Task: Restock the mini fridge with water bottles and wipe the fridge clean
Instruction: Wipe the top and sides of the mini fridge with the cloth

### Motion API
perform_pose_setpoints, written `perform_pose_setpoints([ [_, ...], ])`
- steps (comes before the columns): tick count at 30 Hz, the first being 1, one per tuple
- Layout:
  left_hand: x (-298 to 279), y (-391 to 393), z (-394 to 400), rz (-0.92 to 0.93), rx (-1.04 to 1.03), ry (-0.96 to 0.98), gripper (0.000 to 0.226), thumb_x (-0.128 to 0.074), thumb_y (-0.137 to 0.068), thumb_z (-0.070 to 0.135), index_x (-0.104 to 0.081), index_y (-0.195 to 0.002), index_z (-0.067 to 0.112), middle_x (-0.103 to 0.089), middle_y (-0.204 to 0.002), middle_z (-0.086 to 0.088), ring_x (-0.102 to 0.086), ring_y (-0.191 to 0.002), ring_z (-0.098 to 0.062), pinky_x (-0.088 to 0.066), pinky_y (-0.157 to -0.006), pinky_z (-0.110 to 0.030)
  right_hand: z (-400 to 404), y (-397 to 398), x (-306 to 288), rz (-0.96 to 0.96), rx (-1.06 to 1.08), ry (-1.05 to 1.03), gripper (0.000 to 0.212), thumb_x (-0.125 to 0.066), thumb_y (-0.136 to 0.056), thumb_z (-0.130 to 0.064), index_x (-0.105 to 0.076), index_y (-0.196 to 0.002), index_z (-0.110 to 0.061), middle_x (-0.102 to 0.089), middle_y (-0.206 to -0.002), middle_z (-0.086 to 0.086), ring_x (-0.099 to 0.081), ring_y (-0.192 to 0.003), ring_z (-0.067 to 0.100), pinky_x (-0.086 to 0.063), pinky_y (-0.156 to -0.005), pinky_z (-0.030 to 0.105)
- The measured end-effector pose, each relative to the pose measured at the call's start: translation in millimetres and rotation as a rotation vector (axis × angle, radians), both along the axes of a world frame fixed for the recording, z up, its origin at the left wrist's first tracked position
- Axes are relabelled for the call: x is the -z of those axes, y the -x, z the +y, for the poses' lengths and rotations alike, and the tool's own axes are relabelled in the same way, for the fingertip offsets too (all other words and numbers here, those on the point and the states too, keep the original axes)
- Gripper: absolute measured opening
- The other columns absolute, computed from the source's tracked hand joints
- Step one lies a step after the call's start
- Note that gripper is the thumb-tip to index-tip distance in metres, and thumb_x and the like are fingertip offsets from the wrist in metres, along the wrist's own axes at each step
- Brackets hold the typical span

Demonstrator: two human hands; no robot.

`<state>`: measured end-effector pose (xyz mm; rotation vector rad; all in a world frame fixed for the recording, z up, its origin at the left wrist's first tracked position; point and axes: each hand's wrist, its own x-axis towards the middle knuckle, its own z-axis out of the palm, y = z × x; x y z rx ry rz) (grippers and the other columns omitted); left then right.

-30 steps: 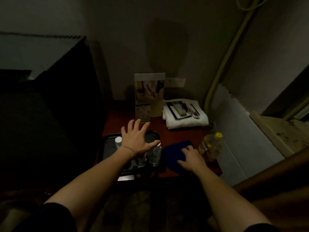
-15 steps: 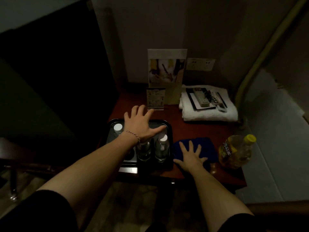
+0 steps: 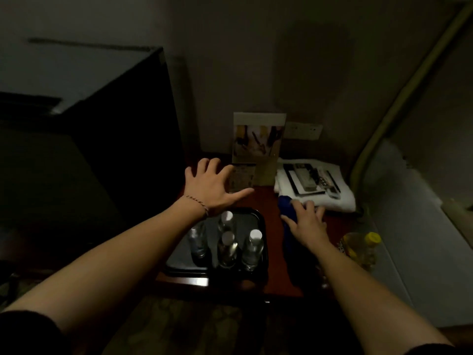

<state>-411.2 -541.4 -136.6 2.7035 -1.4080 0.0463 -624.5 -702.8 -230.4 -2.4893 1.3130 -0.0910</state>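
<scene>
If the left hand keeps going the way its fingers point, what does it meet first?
Probably the small card stand just beyond the left hand, then the wall; depth is unclear and the hand may pass above it.

Four clear water bottles [image 3: 227, 248] with white caps stand upright, close together, in a black tray [image 3: 261, 221] at the near edge of a reddish wooden table [image 3: 271, 198]. Just right of the tray a dark blue cloth [image 3: 288, 210] is bunched on the table, its far end raised and gripped by the right hand [image 3: 304, 221], its near end trailing toward the table's front edge. The mini fridge [image 3: 122, 139], a tall dark box with its door shut, stands to the left of the table, against the wall.
</scene>
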Motion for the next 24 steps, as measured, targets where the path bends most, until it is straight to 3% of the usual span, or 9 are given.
perform_pose_setpoints([
  [6, -93, -42, 91, -0.108, 0.028, 0.138, 0.103, -0.012, -0.063, 0.099, -0.034, -0.146, 0.042, -0.026, -0.155, 0.001, -0.014, -0.146, -0.025, -0.014, -0.116, -0.057, 35, -62, -130, -0.213, -0.140, 0.144, 0.050, -0.057, -0.095, -0.052, -0.041, -0.137, -0.031, -0.039, -0.126, 0.008, -0.031, -0.122, 0.036, -0.042, -0.098, 0.053],
  [13, -161, -143, 255, -0.496, 0.012, 0.416, 0.102, -0.033, -0.066, 0.093, -0.042, -0.144, 0.027, -0.032, -0.149, -0.011, -0.028, -0.139, -0.037, -0.020, -0.109, -0.054, 132, -171, -251, -0.418, -0.366, 0.237, 0.048, -0.063, -0.092, -0.050, -0.046, -0.133, -0.030, -0.040, -0.111, 0.000, -0.034, -0.111, 0.028, -0.041, -0.098, 0.050],
  [18, -161, -251, 323, -0.359, -0.226, 0.280, 0.116, -0.013, -0.060, 0.103, -0.027, -0.150, 0.031, -0.024, -0.156, -0.006, -0.017, -0.145, -0.032, -0.016, -0.114, -0.057, 220, -264, -316, -0.531, -0.532, 0.308, 0.049, -0.065, -0.092, -0.045, -0.047, -0.133, -0.027, -0.040, -0.110, -0.002, -0.030, -0.107, 0.021, -0.042, -0.094, 0.048],
  [24, -145, -313, 336, -0.244, -0.093, 0.090, 0.118, -0.013, -0.062, 0.103, -0.001, -0.157, 0.035, 0.003, -0.166, 0.003, 0.006, -0.152, -0.026, 0.001, -0.119, -0.054, 294, -365, -316, -0.314, -0.726, 0.379, 0.049, -0.062, -0.091, -0.054, -0.042, -0.132, -0.036, -0.041, -0.126, 0.001, -0.032, -0.117, 0.027, -0.044, -0.093, 0.056],
])
